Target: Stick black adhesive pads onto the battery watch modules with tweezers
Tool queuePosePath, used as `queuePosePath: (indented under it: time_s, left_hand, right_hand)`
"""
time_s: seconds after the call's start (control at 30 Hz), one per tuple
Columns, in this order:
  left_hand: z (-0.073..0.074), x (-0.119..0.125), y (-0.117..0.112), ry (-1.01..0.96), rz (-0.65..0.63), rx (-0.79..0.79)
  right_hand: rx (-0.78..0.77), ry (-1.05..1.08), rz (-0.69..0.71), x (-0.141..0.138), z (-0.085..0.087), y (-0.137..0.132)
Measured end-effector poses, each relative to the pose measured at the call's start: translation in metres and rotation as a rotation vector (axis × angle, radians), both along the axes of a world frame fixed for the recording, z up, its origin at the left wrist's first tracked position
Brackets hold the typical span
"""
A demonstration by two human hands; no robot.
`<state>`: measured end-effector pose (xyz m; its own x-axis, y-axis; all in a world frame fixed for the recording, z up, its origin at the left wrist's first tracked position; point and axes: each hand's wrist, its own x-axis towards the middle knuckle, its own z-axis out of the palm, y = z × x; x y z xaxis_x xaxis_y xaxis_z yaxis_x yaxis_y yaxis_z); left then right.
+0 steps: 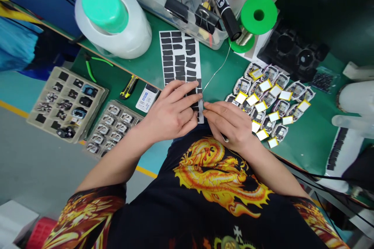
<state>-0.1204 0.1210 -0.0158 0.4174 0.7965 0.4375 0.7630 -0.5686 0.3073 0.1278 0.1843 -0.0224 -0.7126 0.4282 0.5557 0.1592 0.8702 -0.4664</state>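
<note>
The left hand [172,111] is lying with its fingers [181,97] extended and pressing flat, pinning the near end of a white sheet of black pads [179,56]. The right hand [230,126] is bringing its fingertips [206,107] together at the sheet's right edge, seemingly pinching a pad or the backing, though the pinched piece is too small to make out. The sheet is lying on the green tabletop [315,148], its near end at the front edge, its rectangular matte pads in uneven rows.

A thin silvery solder wire [217,71] is running from a green spool [258,13] to just beside the right hand's fingertips. Right of that hand, pouch batteries [271,101] with yellow-and-white tabs are crowding together. Behind the sheet, a black marker [222,4] with a white label, too angled to read, is leaning in a clear plastic bin [189,7] bearing black binder clips [177,6]. Left, a yellow utility knife [129,86] and a white printed card [147,98], its small print illegible, are lying near the front edge, beside green-handled pliers [93,64].
</note>
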Motion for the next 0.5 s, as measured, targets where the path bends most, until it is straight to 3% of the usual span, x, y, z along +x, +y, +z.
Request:
queuePosePath:
  time_s: [0.2, 0.4, 0.5]
  left_hand:
    - [-0.001, 0.0, 0.001, 0.023, 0.003, 0.013]
    - [-0.002, 0.002, -0.002, 0.083, -0.01, 0.056]
    - [-0.001, 0.002, -0.005, 0.081, -0.028, 0.02]
  right_hand:
    - [0.033, 0.013, -0.008, 0.003, 0.007, -0.004]
    - [-0.04, 0.028, -0.013, 0.024, 0.037, -0.023]
    - [-0.112, 0.029, -0.133, 0.047, 0.05, -0.031]
